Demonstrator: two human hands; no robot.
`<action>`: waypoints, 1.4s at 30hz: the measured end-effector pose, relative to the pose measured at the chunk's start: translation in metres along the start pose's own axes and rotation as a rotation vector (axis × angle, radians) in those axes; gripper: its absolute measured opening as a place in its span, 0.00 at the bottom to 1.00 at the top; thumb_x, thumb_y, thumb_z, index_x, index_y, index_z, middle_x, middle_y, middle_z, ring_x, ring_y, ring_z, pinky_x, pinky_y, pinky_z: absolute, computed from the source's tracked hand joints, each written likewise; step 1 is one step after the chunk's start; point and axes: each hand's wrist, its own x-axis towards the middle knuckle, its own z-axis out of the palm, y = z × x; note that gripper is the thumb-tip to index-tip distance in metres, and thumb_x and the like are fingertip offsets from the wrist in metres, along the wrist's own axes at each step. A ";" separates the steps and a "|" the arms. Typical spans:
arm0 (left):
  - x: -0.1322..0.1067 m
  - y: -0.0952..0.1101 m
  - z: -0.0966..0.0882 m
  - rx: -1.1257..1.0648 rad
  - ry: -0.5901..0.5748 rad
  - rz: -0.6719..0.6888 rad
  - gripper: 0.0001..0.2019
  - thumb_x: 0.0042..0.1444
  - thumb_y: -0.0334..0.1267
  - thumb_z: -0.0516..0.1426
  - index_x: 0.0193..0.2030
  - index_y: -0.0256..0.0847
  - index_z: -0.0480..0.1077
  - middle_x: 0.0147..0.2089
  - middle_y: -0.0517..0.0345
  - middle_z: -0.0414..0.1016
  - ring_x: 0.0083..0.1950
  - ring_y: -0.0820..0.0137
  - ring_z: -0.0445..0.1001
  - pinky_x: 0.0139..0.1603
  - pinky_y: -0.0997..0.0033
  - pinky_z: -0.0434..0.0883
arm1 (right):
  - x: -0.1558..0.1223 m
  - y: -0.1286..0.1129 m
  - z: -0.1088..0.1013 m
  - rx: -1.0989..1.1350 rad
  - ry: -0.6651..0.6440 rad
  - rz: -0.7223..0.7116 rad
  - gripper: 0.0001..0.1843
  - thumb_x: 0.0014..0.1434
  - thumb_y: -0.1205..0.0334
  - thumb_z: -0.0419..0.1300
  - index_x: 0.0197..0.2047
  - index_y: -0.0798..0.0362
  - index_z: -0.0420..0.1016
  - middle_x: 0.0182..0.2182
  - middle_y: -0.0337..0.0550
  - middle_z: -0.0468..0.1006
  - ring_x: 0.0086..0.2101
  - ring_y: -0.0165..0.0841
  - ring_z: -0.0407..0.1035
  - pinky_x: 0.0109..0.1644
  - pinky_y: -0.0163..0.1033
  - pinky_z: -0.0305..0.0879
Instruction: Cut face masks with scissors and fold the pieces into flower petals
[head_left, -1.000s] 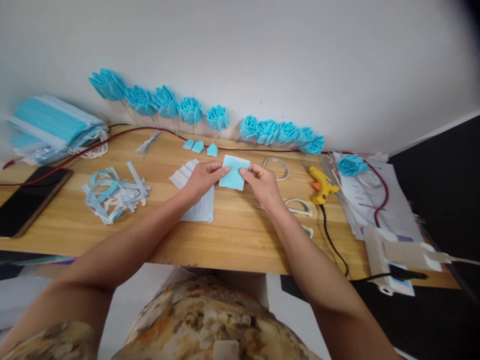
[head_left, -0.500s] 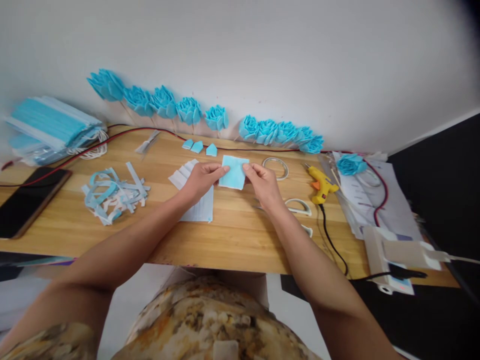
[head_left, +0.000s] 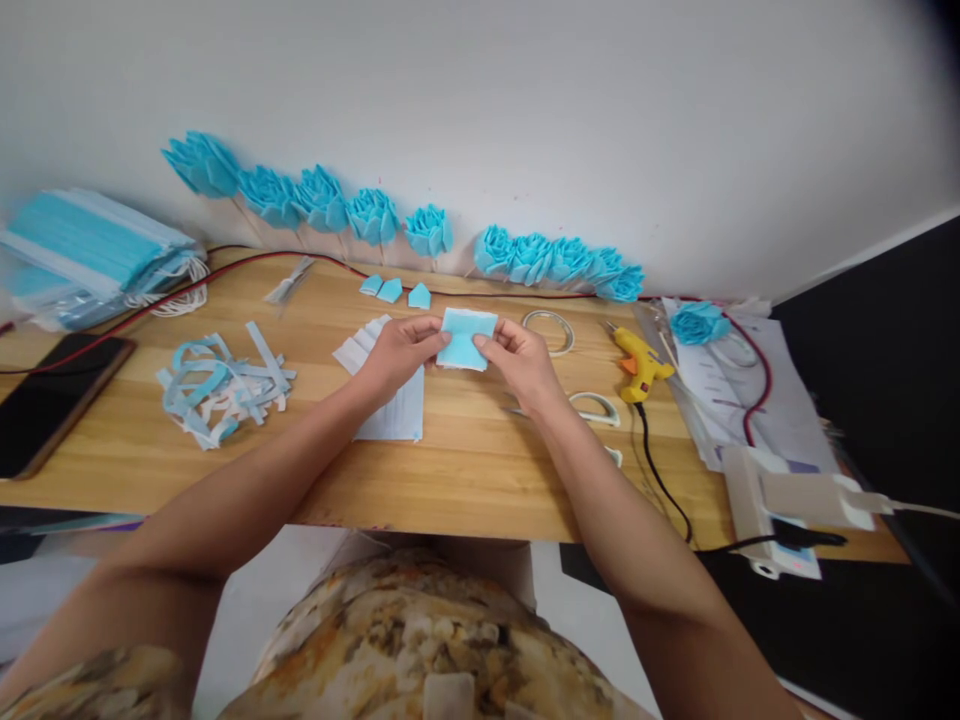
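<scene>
Between my hands, above the table, is a blue fabric square (head_left: 466, 338) with a pale edge. My left hand (head_left: 409, 350) pinches its left side, thumb on the front. My right hand (head_left: 519, 360) pinches its right side the same way. Under my left hand lie pale pleated mask sheets (head_left: 397, 415), partly covered by it. Beyond the square, several small blue folded pieces (head_left: 418, 296) rest near the wall. Scissors (head_left: 596, 408) lie under my right forearm, which hides part of them. A roll of tape (head_left: 549, 332) sits just past my right hand.
Several blue fabric flowers (head_left: 373, 215) on stems lean against the wall. At right are a yellow glue gun (head_left: 641, 368), another flower (head_left: 699, 323) and a power strip (head_left: 757, 510). At left lie cut strips (head_left: 221, 390), a phone (head_left: 60, 400) and stacked masks (head_left: 97, 245).
My right thumb has slid inward over the front of the square, and the right fingers show more behind its edge. The view has shifted slightly.
</scene>
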 end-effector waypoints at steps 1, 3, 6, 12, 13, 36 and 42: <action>0.001 -0.001 -0.001 -0.031 0.006 -0.001 0.12 0.44 0.44 0.69 0.27 0.39 0.75 0.24 0.62 0.72 0.23 0.76 0.65 0.26 0.74 0.64 | 0.000 -0.002 0.000 0.011 -0.003 -0.004 0.17 0.46 0.50 0.71 0.36 0.50 0.77 0.27 0.34 0.75 0.29 0.30 0.67 0.36 0.36 0.65; 0.001 -0.002 -0.002 -0.088 0.010 0.006 0.10 0.46 0.43 0.67 0.29 0.39 0.76 0.23 0.61 0.73 0.24 0.75 0.67 0.27 0.73 0.65 | -0.001 -0.005 0.000 0.006 -0.010 -0.019 0.16 0.47 0.51 0.70 0.37 0.49 0.77 0.28 0.34 0.75 0.30 0.30 0.67 0.37 0.37 0.66; 0.001 -0.001 -0.004 -0.125 0.017 0.030 0.07 0.49 0.41 0.64 0.31 0.40 0.78 0.24 0.60 0.72 0.25 0.74 0.69 0.27 0.73 0.66 | -0.001 -0.008 -0.002 -0.045 -0.024 -0.030 0.10 0.49 0.55 0.67 0.34 0.49 0.77 0.27 0.35 0.75 0.30 0.30 0.67 0.38 0.37 0.66; -0.004 0.005 0.000 0.081 0.045 0.201 0.06 0.52 0.36 0.59 0.28 0.41 0.78 0.25 0.61 0.72 0.26 0.75 0.68 0.29 0.73 0.65 | -0.003 -0.012 -0.005 0.095 -0.035 0.089 0.21 0.56 0.42 0.62 0.48 0.44 0.77 0.36 0.38 0.80 0.38 0.34 0.74 0.44 0.40 0.71; -0.005 0.005 0.001 0.116 0.046 0.231 0.07 0.52 0.35 0.58 0.28 0.41 0.78 0.25 0.61 0.72 0.26 0.75 0.68 0.29 0.73 0.66 | -0.003 -0.011 -0.004 0.104 -0.059 0.103 0.24 0.57 0.38 0.60 0.49 0.45 0.78 0.37 0.40 0.80 0.39 0.35 0.75 0.45 0.41 0.71; 0.002 0.004 -0.003 0.081 0.139 0.093 0.15 0.46 0.48 0.69 0.26 0.39 0.74 0.22 0.63 0.69 0.24 0.76 0.62 0.26 0.75 0.61 | 0.001 -0.005 -0.007 -0.281 0.039 -0.157 0.10 0.55 0.54 0.63 0.33 0.53 0.78 0.26 0.36 0.74 0.28 0.28 0.66 0.35 0.36 0.63; 0.010 0.003 -0.015 -0.077 0.246 0.081 0.09 0.51 0.40 0.64 0.26 0.39 0.71 0.20 0.63 0.67 0.23 0.77 0.63 0.25 0.76 0.62 | 0.012 -0.001 -0.025 -0.342 0.177 -0.228 0.13 0.58 0.54 0.60 0.43 0.51 0.80 0.35 0.40 0.82 0.34 0.32 0.73 0.43 0.39 0.69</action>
